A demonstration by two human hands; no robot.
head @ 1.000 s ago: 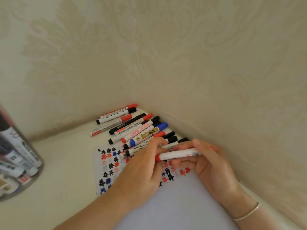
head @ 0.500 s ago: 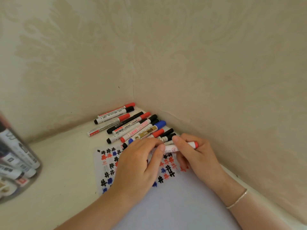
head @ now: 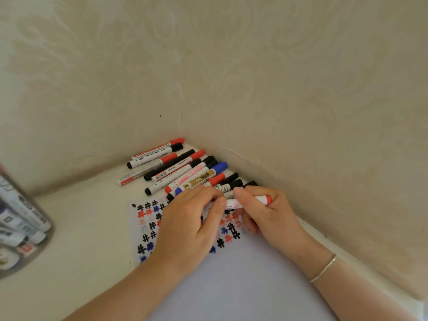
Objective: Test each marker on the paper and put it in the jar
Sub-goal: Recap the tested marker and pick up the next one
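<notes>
A white marker with a red end (head: 252, 200) lies level between both hands, just above the paper (head: 231, 281). My right hand (head: 266, 214) grips its barrel near the red end. My left hand (head: 192, 223) closes over the other end, hiding it, so the cap is not visible. The paper carries several black, red and blue hash marks (head: 150, 225). A row of several capped markers (head: 183, 170) lies in the corner beyond the hands. The clear jar (head: 20, 225) stands at the far left with several markers inside.
Two patterned beige walls meet in a corner (head: 181, 121) right behind the marker row, and the right wall runs close beside my right arm. A thin bracelet (head: 324, 267) sits on the right wrist. Bare cream tabletop (head: 88, 228) stretches between the paper and the jar.
Both hands moved slightly away from me toward the marker row. My left fingers now cover the marker's left end, where a red end showed one second ago. The camera tilted a little.
</notes>
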